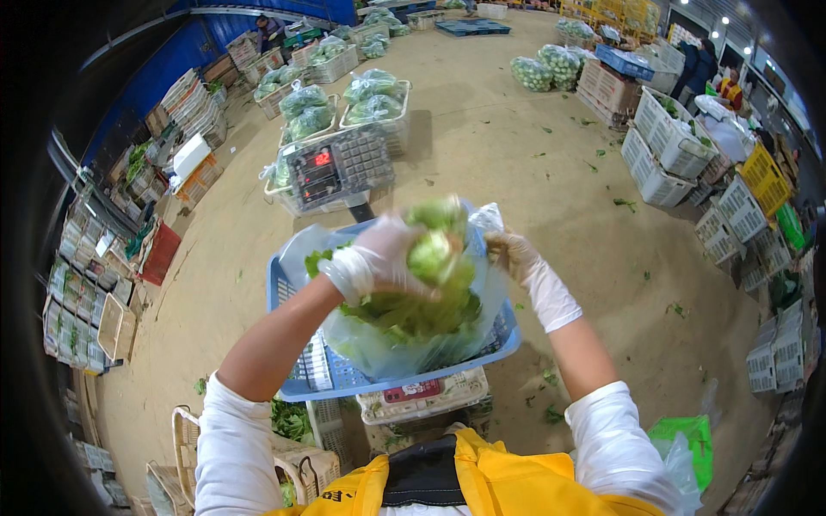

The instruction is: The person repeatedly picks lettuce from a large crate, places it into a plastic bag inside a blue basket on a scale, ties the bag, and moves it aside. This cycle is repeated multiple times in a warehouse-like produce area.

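Note:
A clear plastic bag (387, 355) of leafy green vegetables stands open in a blue plastic basket (400, 386), in front of a digital scale's display and keypad (340, 166). My left hand (390, 258), in a thin pale glove, reaches over the bag against a blurred head of lettuce (433, 255); whether its fingers grip it is unclear. At the basket's right edge is my right hand (513, 255), gloved too, its fingers bent near a crumpled bit of clear plastic (487, 218). Motion blur hides whether they hold that plastic.
White crates with bagged greens (377, 109) stand beyond the scale. Stacked white crates (671, 142) line the right side; a red crate (161, 251) is at left. Below the basket lies a white crate (426, 396). A green bag (684, 438) is at lower right. People are in the background.

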A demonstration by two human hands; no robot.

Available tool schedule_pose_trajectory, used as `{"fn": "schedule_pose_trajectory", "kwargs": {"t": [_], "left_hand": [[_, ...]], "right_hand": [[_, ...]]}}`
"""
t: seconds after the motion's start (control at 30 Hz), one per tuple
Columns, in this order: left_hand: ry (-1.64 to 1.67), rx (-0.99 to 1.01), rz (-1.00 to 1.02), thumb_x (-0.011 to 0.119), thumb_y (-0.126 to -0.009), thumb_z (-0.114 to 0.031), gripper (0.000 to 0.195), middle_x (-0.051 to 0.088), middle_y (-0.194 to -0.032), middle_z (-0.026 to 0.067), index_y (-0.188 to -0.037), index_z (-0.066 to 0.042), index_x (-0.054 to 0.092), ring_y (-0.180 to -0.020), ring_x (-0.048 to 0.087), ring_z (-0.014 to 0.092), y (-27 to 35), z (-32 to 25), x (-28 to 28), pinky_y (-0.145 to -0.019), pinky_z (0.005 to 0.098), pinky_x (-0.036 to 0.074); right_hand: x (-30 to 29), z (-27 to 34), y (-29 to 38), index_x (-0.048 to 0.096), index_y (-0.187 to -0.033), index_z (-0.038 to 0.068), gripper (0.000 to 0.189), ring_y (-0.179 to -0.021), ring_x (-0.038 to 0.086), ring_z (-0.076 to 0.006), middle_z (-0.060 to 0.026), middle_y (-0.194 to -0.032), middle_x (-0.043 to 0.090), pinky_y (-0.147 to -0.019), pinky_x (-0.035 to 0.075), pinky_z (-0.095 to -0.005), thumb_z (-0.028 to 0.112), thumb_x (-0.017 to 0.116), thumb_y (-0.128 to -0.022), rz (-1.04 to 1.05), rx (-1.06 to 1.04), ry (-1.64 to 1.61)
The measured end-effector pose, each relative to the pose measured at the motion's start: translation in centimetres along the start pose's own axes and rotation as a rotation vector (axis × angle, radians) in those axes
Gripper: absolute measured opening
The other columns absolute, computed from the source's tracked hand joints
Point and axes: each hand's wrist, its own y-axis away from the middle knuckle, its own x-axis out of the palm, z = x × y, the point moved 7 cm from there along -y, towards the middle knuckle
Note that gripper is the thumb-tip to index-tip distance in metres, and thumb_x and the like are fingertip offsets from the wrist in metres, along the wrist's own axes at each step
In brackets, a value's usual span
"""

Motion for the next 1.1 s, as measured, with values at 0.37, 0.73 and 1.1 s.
{"fn": "schedule_pose_trajectory", "kwargs": {"t": [0.37,0.73,1.1], "left_hand": [[0.307,-0.391,0.643,0.084,-0.056,-0.051,0.068,0.068,-0.095,0.0128,-0.105,-0.008,0.066,-0.088,0.064,0.023,-7.9,10.7,11.4,-0.079,0.0323,0.050],[0.341,-0.576,0.549,0.075,-0.055,-0.063,0.087,0.055,-0.129,0.0158,-0.123,-0.009,0.059,-0.117,0.052,0.029,-6.1,11.7,17.4,-0.097,0.0351,0.042],[0.019,-0.296,-0.027,0.070,-0.069,-0.040,0.052,0.060,-0.116,0.0117,-0.112,-0.012,0.062,-0.109,0.056,0.026,-8.0,1.1,28.2,-0.093,0.0333,0.043]], "right_hand": [[6.3,2.9,5.7,0.051,-0.100,0.006,0.032,-0.055,0.039,-0.0078,0.0015,-0.065,0.044,-0.052,0.031,-0.0215,0.013,0.064,-0.072,0.206,0.023,-0.122],[11.6,6.4,6.6,0.018,-0.148,0.008,0.090,-0.061,0.047,-0.0113,-0.0023,-0.074,0.052,-0.059,0.040,-0.0234,0.017,0.068,-0.075,0.372,-0.123,-0.113],[18.3,6.4,5.6,0.008,-0.149,0.003,0.104,-0.063,0.054,-0.0129,-0.0091,-0.081,0.059,-0.061,0.045,-0.0254,0.011,0.076,-0.070,0.494,-0.055,-0.136]]}}
